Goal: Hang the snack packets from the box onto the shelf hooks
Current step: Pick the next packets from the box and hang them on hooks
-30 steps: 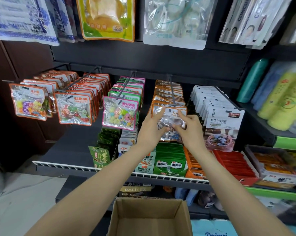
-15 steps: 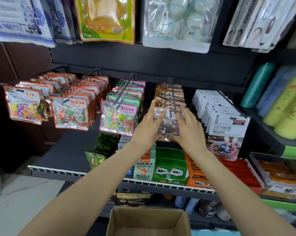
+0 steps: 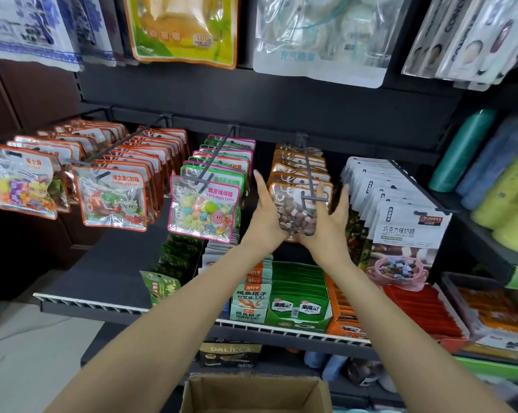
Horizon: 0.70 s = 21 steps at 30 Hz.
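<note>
An orange-edged clear snack packet (image 3: 296, 214) with brown and white candies hangs at the front of a dark shelf hook (image 3: 309, 180), ahead of several like packets. My left hand (image 3: 265, 217) presses its left side with straight fingers. My right hand (image 3: 330, 222) presses its right side, fingers spread and straight. The open cardboard box (image 3: 256, 393) sits at the bottom centre below my arms; its inside is mostly out of view.
Neighbouring hooks carry a pink-edged candy packet (image 3: 204, 210), orange-edged gummy packets (image 3: 113, 198) and white chocolate-candy packets (image 3: 406, 231). Below lies a shelf with a white wire rail (image 3: 102, 304) and boxed snacks. Bottles (image 3: 460, 150) stand on the right shelf.
Both hands slid the packet back along the hook and opened from a pinch at its top to flat fingers at its sides. The packet now hangs on the hook.
</note>
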{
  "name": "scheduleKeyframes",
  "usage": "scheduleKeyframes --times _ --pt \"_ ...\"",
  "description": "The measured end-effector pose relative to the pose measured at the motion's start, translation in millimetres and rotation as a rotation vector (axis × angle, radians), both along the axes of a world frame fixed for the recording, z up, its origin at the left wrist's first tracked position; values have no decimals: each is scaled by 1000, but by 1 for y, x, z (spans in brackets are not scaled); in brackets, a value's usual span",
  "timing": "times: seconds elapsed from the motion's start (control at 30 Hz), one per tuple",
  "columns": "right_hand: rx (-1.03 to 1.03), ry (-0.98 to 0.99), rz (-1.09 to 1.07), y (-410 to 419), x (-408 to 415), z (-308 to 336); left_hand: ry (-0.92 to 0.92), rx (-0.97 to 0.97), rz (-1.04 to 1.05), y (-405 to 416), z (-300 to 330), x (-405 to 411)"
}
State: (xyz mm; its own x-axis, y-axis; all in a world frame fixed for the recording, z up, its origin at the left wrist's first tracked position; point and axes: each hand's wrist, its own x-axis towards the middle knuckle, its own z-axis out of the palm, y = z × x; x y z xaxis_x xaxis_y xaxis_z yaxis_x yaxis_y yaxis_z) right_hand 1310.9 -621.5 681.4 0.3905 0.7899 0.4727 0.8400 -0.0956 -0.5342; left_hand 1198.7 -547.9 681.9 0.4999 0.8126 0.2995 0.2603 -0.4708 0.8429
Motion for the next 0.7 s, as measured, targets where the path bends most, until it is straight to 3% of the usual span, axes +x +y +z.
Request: scheduleKeyframes --times 0.13,0.2,0.7 --pt "-29 492 174 -2 0 11 38 -190 -42 2 -4 0" --pt "-56 583 154 -6 -1 15 52 -211 -73 4 -4 -2" --pt "17 599 179 -25 -2 22 4 -242 -105 5 -14 -12"
